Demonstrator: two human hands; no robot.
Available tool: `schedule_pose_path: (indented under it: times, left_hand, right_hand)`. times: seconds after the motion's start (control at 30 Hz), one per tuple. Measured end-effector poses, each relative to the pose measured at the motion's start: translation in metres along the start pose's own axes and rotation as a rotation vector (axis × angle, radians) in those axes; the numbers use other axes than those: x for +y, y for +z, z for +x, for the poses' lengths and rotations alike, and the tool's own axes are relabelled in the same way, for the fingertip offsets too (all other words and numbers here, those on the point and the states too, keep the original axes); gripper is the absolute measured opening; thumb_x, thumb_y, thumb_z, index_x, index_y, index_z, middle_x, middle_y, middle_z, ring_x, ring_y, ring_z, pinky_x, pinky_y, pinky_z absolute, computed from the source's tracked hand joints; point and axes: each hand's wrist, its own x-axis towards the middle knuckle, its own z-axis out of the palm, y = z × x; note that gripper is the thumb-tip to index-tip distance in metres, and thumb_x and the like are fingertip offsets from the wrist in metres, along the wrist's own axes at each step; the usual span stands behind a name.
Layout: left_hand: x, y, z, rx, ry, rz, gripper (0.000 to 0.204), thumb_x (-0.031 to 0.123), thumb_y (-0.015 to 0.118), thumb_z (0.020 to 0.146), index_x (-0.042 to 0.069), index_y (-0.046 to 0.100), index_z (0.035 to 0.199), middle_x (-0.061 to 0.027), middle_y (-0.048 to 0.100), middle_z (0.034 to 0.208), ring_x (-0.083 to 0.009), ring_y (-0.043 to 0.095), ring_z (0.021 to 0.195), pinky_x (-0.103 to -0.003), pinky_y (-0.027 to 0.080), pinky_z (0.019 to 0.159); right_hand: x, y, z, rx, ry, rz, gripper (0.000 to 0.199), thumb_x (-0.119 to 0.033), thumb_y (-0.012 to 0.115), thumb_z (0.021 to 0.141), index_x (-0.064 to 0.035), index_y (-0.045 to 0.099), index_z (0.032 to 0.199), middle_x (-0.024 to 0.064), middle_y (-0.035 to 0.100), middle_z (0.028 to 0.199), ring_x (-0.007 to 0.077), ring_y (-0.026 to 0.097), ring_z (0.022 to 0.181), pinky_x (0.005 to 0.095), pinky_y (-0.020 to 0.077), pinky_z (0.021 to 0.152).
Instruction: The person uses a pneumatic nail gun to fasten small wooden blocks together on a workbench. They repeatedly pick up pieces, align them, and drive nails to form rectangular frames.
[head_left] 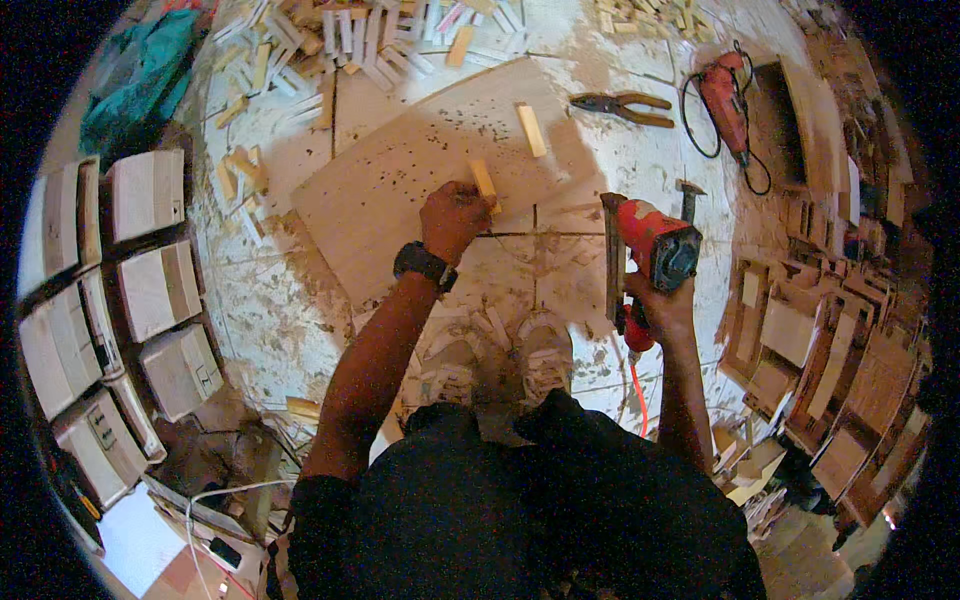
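Observation:
Over the brown board on the floor, my left hand is closed on a small wooden block. A watch sits on that wrist. Farther along the same board lies another pale wooden block, apart from my hand. Dark specks are scattered across the board. To the right, my right hand grips the handle of a red nail gun, held clear of the board's right corner. An orange hose runs down from the tool's base. The nail gun hides part of my fingers.
Pliers and a red corded power tool lie at the far right. Many small wooden strips are heaped at the back. Wooden panels stand stacked on the left, more wood pieces on the right. My shoes are close to the board.

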Motion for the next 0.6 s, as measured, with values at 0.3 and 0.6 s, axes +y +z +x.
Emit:
schedule_pose_path:
  times: [0.3,0.6]
  left_hand:
    - [-0.012,0.030,0.002,0.105,-0.008,0.011,0.034,0.018,0.074,0.074,-0.004,0.056,0.094,-0.0141,0.066,0.072,-0.0182,0.065,0.057,-0.029,0.053,0.052]
    - [0.010,0.031,0.007,0.256,-0.019,0.319,0.042,0.033,0.070,0.074,-0.003,0.058,0.093,-0.0161,0.067,0.073,-0.0271,0.065,0.058,-0.036,0.052,0.060]
  right_hand:
    - [-0.009,0.002,0.004,-0.013,0.084,-0.106,0.032,-0.001,0.070,0.065,-0.0025,0.060,0.096,0.0041,0.063,0.084,0.0136,0.060,0.069,0.0302,0.0508,0.061]
    - [-0.018,-0.001,0.005,-0.072,0.160,-0.143,0.034,-0.009,0.071,0.067,-0.0019,0.059,0.098,0.0055,0.063,0.083,0.0155,0.061,0.071,0.0313,0.0510,0.063]
